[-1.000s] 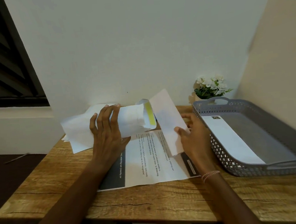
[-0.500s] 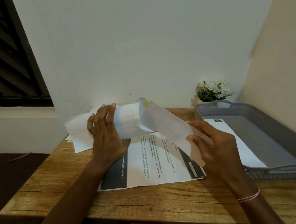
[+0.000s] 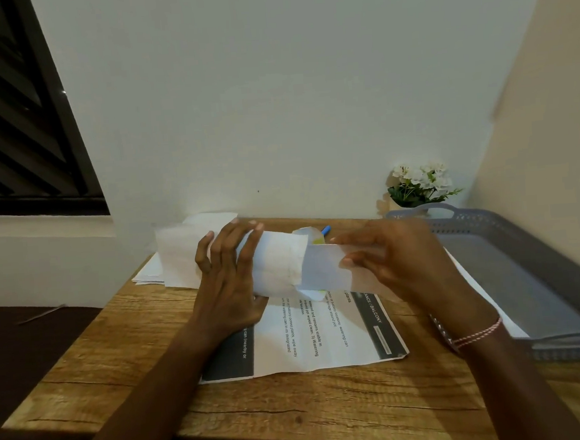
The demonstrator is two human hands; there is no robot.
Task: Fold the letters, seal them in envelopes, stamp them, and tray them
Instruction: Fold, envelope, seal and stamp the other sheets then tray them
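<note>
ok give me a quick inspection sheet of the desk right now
surface: wooden table, papers lying on it
job's things: envelope with folded letter partly in its mouth; printed sheet flat; paper stack back left; grey tray holding a trayed envelope
clutter: blue-tipped item, kind unclear
grippers: left hand grips envelope; right hand pinches folded letter
cables: nothing seen
surroundings: flowers, louvred window

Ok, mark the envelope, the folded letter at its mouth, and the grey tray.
envelope (image 3: 278,263), head view, white body left of its open mouth.
folded letter (image 3: 323,269), head view, bare stretch beside the envelope mouth.
grey tray (image 3: 508,225), head view, perforated far wall.
</note>
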